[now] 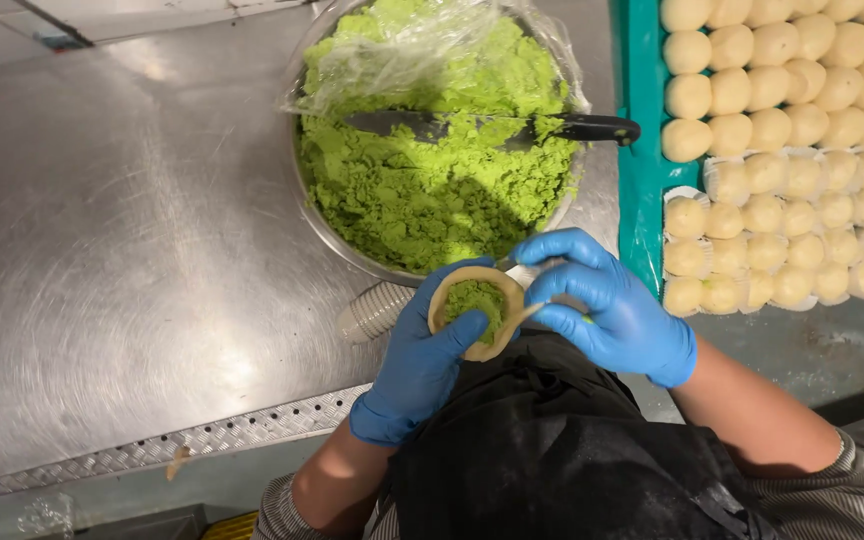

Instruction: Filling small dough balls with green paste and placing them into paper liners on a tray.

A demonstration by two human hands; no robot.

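Observation:
My left hand [417, 365], in a blue glove, cups a round of pale dough [500, 300] with a lump of green filling [476, 300] in its middle. My thumb presses on the filling. My right hand [612, 305], also gloved in blue, holds a small pale spatula [529, 314] against the dough's right edge. Both hands are just in front of a large metal bowl [324, 226] full of crumbly green filling [432, 180].
A black-handled knife [592, 128] lies across the bowl, and clear plastic wrap [402, 50] is folded back over its far side. A teal tray [637, 150] at right holds several rows of pale dough balls [782, 130], some in paper cups. A stack of paper cups [372, 312] lies on the steel table [122, 250].

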